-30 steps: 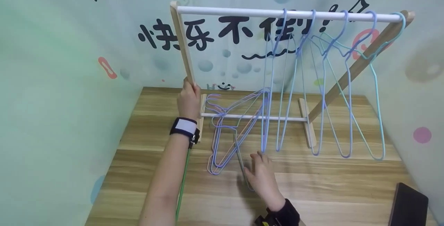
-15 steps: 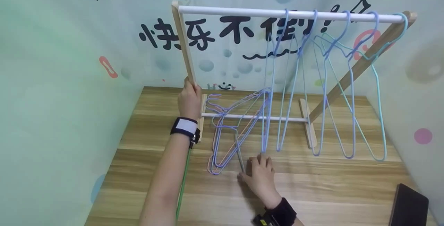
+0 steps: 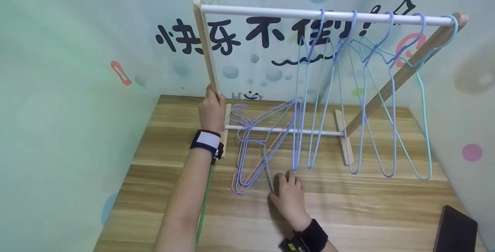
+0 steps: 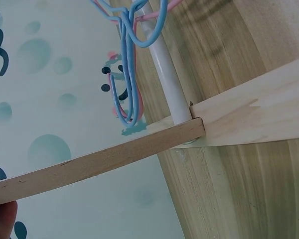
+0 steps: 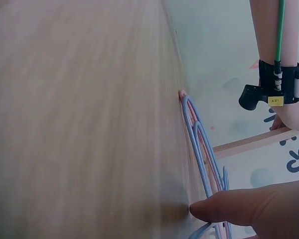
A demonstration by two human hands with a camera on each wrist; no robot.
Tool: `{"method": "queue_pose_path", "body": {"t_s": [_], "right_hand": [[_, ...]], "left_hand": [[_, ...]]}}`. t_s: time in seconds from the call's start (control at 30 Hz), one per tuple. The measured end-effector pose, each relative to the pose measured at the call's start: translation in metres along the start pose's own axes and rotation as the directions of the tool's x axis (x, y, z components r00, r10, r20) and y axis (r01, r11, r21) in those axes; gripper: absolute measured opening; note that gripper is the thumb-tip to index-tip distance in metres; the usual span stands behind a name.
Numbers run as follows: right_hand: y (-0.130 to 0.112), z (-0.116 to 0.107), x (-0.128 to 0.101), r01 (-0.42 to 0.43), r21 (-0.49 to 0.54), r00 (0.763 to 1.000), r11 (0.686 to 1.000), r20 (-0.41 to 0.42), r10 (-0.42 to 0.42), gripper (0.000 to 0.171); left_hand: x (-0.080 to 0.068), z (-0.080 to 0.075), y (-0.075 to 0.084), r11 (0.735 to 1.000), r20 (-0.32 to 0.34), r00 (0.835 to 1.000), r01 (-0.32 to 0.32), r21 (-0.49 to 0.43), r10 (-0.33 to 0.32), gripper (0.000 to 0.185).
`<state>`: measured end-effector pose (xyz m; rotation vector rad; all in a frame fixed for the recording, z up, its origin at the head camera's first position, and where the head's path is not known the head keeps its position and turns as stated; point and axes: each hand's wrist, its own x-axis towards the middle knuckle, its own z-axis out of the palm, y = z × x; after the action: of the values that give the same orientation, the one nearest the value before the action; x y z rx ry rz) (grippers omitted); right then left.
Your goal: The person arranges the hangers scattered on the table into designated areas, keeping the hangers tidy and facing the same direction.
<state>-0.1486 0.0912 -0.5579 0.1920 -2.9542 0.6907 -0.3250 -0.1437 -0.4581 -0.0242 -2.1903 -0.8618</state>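
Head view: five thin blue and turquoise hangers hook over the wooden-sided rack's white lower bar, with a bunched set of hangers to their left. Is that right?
Wrong bar: the five thin blue and turquoise hangers hook over the wooden-sided rack's white upper bar, not the lower bar. The head view shows this. The bunched set of hangers does lie to their left.

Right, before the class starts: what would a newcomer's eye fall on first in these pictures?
Probably the rack, whose white top bar, high in the head view, carries five hangers along its right part. Next, the loose hangers lying across the lower bar at left. Then the left hand gripping the left post, and the right hand just right of the loose hangers.
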Motion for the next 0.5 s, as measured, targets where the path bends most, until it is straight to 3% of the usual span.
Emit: {"method": "queue_pose_path", "body": {"t_s": [0.27,0.5], "right_hand": [[-0.001,-0.001,-0.004,0.029,-0.009,0.999,1.000,-0.036,-0.029,0.070],[-0.010,-0.012,-0.007,0.072,0.059,0.989,0.996,-0.130,-0.064,0.051]], "left_hand": [[0.000,0.001,-0.002,1.000,-0.018,1.000,-0.018,0.001,0.018,0.024],[0.000,0.002,-0.003,0.999,-0.034,0.998,-0.044,0.007,0.044,0.020]]}}
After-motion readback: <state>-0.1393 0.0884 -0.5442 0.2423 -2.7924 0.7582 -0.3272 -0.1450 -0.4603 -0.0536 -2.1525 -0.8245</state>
